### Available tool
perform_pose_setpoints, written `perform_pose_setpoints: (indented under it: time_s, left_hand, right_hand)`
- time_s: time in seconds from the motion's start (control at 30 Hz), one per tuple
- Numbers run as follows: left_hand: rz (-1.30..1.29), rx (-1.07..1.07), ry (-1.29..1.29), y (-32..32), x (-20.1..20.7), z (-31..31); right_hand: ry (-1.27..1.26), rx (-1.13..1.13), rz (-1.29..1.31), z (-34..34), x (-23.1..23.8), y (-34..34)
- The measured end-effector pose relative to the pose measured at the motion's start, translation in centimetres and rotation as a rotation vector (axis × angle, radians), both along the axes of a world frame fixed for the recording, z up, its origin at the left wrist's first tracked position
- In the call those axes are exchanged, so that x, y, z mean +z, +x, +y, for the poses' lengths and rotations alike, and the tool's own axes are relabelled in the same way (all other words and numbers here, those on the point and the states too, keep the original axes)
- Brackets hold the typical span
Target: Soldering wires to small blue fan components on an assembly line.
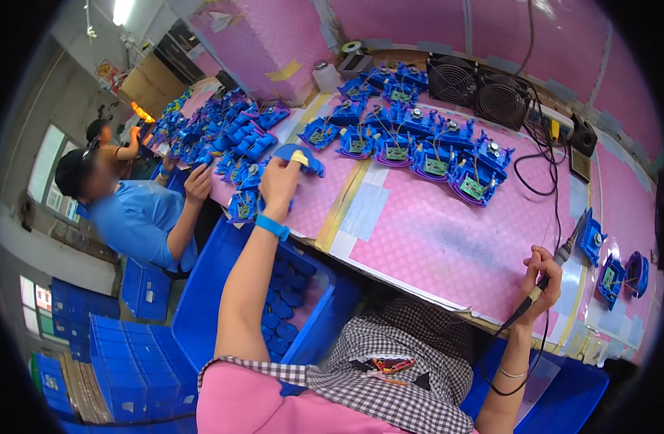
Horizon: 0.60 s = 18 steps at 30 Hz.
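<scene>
My left hand point(279, 182) is stretched out to the left end of the pink table mat point(433, 239) and grips a blue plastic housing point(303, 158); a blue wristband sits on that wrist. My right hand point(543, 278) is closed around a soldering iron point(556, 264), its tip pointing up and right toward a blue part point(593, 240) at the table's right side. Several blue housings with green circuit boards point(418, 141) lie in rows at the back of the mat.
Two black fans point(476, 87) stand at the back right with cables trailing. A pile of blue parts point(223, 130) lies far left, where another person in a blue shirt point(140, 217) works. A blue bin with blue parts point(274, 311) sits below the table's left edge.
</scene>
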<state>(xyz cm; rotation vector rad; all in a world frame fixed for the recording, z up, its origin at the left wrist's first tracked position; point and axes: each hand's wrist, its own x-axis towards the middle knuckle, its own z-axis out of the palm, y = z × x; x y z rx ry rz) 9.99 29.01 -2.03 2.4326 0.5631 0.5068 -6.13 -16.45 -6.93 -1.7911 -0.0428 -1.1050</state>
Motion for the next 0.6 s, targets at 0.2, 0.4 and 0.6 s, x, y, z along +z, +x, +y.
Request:
perform_pose_setpoints:
  time_s: [0.2, 0.4, 0.6]
  left_hand:
    - [-0.337, -0.587, 0.335, -2.7, -0.3, -3.6]
    - [-0.459, -0.552, 0.356, -5.8, 0.2, -2.8]
    - [-0.343, -0.468, 0.594, -4.1, 0.4, -4.2]
  right_hand:
    - [-0.008, -0.041, 0.011, 0.2, 0.1, 0.0]
    - [0.025, -0.051, 0.015, 0.2, 0.0, -0.1]
    - [-0.039, -0.033, 0.019, 0.4, -0.1, -0.1]
